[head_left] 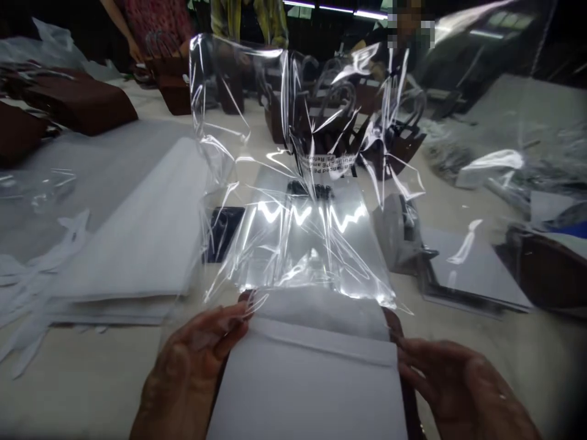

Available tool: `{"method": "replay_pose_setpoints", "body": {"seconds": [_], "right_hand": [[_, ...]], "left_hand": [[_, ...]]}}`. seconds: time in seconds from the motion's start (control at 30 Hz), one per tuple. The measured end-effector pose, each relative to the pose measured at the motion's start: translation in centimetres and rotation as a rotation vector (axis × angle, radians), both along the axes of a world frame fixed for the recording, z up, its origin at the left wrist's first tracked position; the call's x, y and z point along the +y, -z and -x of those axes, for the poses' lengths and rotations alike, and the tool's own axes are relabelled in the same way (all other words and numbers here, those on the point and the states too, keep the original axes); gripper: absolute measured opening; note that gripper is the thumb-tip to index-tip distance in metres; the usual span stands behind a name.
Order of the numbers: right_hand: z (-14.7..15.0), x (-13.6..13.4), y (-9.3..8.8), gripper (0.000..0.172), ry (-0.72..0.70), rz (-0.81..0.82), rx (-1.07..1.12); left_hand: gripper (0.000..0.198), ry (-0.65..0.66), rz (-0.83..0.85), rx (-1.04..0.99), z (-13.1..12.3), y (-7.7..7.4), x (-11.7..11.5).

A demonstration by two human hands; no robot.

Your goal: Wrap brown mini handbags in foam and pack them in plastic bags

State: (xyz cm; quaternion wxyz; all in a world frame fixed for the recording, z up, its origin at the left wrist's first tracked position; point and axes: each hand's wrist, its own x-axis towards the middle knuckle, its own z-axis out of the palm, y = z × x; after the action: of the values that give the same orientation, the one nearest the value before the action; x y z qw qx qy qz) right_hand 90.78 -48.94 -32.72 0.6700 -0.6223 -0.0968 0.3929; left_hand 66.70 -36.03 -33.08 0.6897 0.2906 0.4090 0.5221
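Clear, crinkled plastic film [298,214] — thin, highly glossy, full of sharp creases. White flat rectangular panel [312,391] with a folded strip: matt, smooth, paper-like. Stacked white sheets [142,232] look papery and matt — dark brown loop-handled bags [172,85] smooth, dull; pale cream bench [110,366] smooth, matt

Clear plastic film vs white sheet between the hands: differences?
Look: the clear plastic film is see-through and glossy; the white sheet is opaque and matte.
Surface: the film is crumpled; the sheet is mostly smooth.
Position: most of the film extends farther from the camera than the sheet.
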Motion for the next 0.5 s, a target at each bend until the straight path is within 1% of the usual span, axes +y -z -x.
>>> {"method": "replay_pose_setpoints", "body": {"seconds": [0.07,0.1,0.17,0.27,0.33,0.37,0.43,0.5], "right_hand": [[-0.5,0.8,0.0,0.027,-0.019,-0.027,0.006],[-0.8,1.1,-0.1,0.026,-0.033,-0.014,0.024],[-1.3,1.6,-0.4,0.024,-0.059,0.049,0.088],[-2.1,2.1,-0.9,0.019,-0.069,0.112,0.253],[-2.8,2.7,-1.4,0.011,-0.064,0.060,0.390],[-3.2,3.2,-1.7,0.011,-0.072,0.012,0.438],[-3.9,4.6,-2.1,0.018,-0.104,-0.109,0.448],[-4.7,6.3,-2.3,0.020,-0.132,-0.212,0.382]], "left_hand": [[0.031,-0.009,0.037,-0.004,0.1,-0.3,0.2],[0.033,-0.011,0.057,-0.013,0.1,-0.4,0.4],[0.035,0.006,0.095,-0.041,0.2,-0.7,0.7],[0.034,0.074,0.120,-0.082,0.3,-1.3,1.5],[0.031,0.107,0.072,-0.080,0.0,-1.8,2.3],[0.031,0.115,0.031,-0.071,-0.3,-2.1,2.9],[0.032,0.137,-0.059,-0.053,-1.1,-2.5,4.3],[0.034,0.179,-0.128,-0.059,-2.0,-2.5,6.0]]}}
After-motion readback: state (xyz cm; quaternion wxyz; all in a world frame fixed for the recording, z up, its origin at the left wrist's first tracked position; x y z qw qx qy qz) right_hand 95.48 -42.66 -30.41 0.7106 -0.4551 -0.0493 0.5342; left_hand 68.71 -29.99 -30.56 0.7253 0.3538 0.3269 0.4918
